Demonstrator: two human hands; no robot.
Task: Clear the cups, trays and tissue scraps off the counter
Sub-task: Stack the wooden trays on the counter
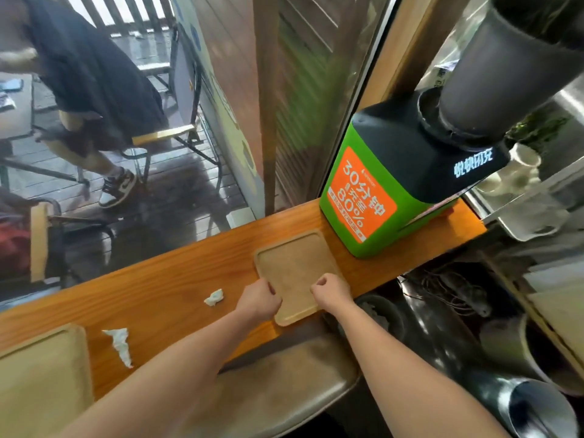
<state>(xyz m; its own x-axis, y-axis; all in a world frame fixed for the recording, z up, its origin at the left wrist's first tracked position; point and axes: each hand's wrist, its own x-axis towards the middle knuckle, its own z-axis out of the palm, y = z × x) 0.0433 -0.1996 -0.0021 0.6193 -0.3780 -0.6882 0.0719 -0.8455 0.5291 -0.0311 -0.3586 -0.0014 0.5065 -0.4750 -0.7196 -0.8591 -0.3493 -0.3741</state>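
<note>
Now gripping centre tray (294, 273) w/ both: L hand (260, 300) curled on left rim, R hand (331, 294) on right rim. Long axis across counter (177, 279), pointing at window, near end overhanging edge, just beside green charger box (373, 197). Count: 2 trays, 2nd tray (41, 374) bottom-left; 2 tissue bits between, small scrap (214, 297), long scrap (121, 344).

left hand (260, 300) + right hand (331, 290) grip tray (294, 267) | counter (177, 279) | two tissue scraps (214, 297) beside
</note>
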